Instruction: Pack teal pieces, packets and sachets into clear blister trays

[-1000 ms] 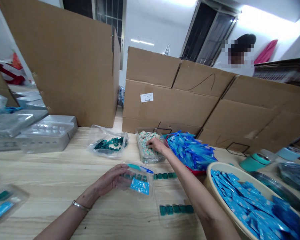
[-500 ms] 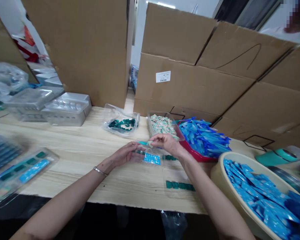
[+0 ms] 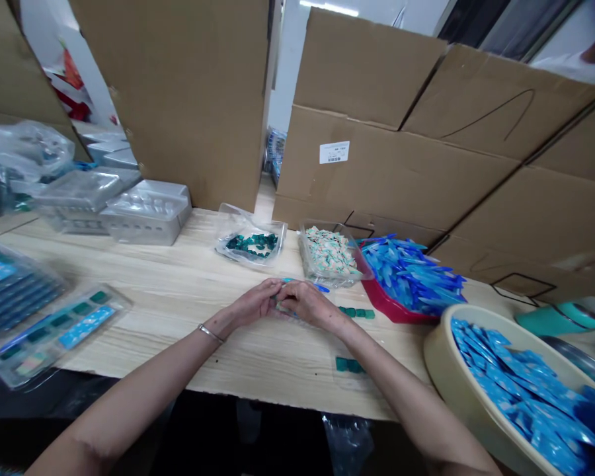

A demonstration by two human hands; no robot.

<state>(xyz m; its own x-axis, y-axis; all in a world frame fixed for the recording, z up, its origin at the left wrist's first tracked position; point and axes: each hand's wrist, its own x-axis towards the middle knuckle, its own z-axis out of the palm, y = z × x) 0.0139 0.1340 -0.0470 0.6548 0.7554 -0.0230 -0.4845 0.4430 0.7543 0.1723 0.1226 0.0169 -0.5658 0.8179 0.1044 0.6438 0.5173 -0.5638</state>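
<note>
In front of me my left hand grips the left end of a clear plastic tray, mostly covered by my hands. My right hand is bent over the tray with fingertips pinched together close to the left fingers; what they hold is hidden. A blue pen-shaped stick pokes out beyond the right hand. Just behind are a clear tub of small pale pieces and a plastic bag with dark green squares. Beneath and beside my right forearm lie rows of green squares in clear trays.
Filled clear trays lie at left, near stacked ones. Plastic boxes stand behind them. At right are a red basin of blue sticks, a cream tub of blue packets and a teal bottle. Cardboard walls the back.
My right hand has moved left and down over the tray, close to my left hand; the small pale piece it pinched is now hidden. The view has shifted slightly.
</note>
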